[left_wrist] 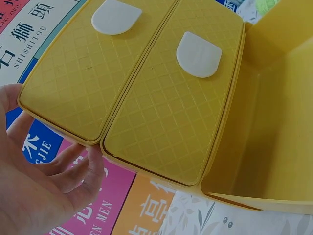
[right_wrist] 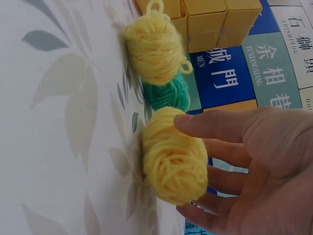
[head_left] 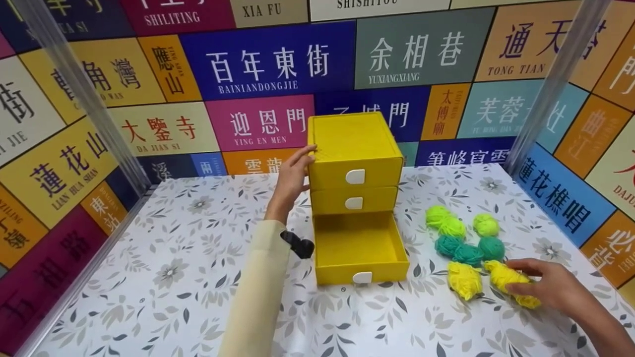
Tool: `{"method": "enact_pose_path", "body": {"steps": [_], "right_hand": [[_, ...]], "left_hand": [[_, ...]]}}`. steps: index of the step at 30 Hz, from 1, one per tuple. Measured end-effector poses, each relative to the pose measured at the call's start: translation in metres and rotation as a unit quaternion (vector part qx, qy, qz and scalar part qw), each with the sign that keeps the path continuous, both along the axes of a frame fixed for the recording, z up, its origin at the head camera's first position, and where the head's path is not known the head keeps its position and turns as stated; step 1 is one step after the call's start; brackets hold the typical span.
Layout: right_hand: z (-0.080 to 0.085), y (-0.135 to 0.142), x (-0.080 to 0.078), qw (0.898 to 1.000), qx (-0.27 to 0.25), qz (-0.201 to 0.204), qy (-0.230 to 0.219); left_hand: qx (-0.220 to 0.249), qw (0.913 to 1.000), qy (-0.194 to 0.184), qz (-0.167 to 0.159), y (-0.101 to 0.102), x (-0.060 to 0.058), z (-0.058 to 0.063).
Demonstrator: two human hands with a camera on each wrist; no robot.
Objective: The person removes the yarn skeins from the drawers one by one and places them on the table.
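Observation:
A yellow three-drawer box (head_left: 354,139) stands on the table, its bottom drawer (head_left: 362,273) pulled out and its upper two closed. My left hand (head_left: 290,181) rests against the left side of the box near the top, fingers spread along the edge. The drawer fronts (left_wrist: 161,107) have white tabs. At the right, my right hand (head_left: 550,285) holds a yellow yarn ball (right_wrist: 173,156) on the table, thumb on the near side and fingers behind it. Another yellow yarn ball (head_left: 465,280) lies just left of it.
Behind the yellow balls lie teal yarn balls (head_left: 466,253) and lime-green yarn balls (head_left: 446,223), right of the box. A leaf-patterned cloth (head_left: 173,277) covers the table. Sign-printed panels (head_left: 268,64) rise behind, with clear posts (head_left: 550,74) at the corners.

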State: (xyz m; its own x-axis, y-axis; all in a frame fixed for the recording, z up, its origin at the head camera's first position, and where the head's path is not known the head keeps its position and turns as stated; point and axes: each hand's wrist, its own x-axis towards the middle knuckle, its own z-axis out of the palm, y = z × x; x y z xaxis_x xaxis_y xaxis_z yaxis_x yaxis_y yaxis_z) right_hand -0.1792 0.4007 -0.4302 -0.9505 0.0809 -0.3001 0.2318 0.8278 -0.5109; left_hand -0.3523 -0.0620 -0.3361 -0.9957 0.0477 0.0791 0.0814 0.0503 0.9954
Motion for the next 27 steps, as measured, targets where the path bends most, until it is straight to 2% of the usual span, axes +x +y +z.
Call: {"method": "enact_pose_path", "body": {"steps": [6, 10, 13, 20, 27], "right_hand": [[0.018, -0.014, 0.003, 1.000, -0.004, -0.010, 0.001], [0.028, -0.037, 0.007, 0.998, -0.018, -0.036, 0.037], [0.031, -0.060, 0.011, 0.996, -0.040, -0.038, 0.067], [0.033, -0.110, 0.014, 0.991, -0.098, 0.006, 0.094], [0.037, -0.142, 0.017, 0.985, -0.147, 0.030, 0.089]], "left_hand": [[0.002, 1.0000, 0.000, -0.001, 0.000, 0.001, -0.001], [0.006, 0.9999, 0.008, -0.003, 0.000, 0.002, -0.001], [0.002, 0.9999, 0.010, -0.002, 0.000, 0.002, -0.001], [-0.004, 1.0000, 0.005, 0.005, 0.001, 0.000, 0.000], [0.003, 0.9999, 0.012, 0.003, 0.001, 0.000, 0.000]]}}
